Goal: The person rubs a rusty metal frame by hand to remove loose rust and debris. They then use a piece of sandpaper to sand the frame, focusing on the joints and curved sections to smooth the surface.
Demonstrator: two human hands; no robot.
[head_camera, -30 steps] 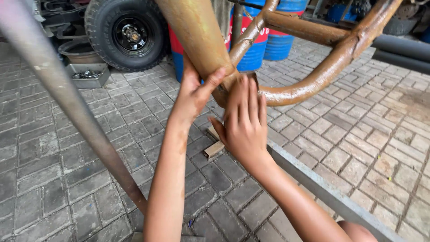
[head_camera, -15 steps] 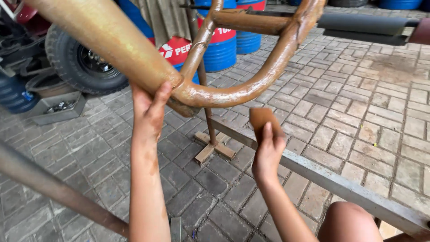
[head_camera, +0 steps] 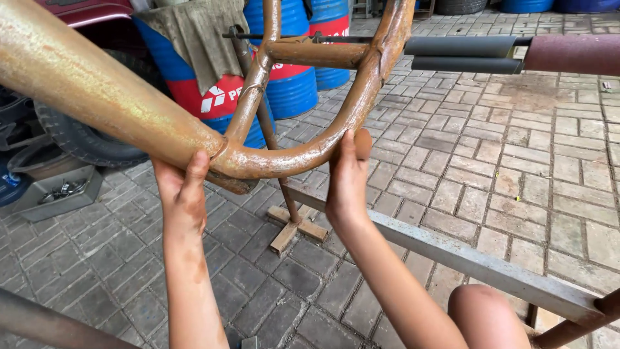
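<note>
Both hands on rusty frame (head_camera: 278, 161), left hand (head_camera: 179, 187) gripping, right hand (head_camera: 345, 178) perhaps pressing sandpaper (head_camera: 363, 143), barrels (head_camera: 290, 77) behind

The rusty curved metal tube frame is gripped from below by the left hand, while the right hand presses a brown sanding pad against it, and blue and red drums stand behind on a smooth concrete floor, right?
Not quite. The head view shows the floor is grey brick paving, not smooth concrete. The rest holds: the left hand grips the rusty curved metal tube frame from below, the right hand presses a brown sanding pad against it, and blue and red drums stand behind.

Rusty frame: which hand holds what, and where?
Left hand grips the rusty frame at the tube joint; right hand presses a brown pad against the curved tube.
</note>
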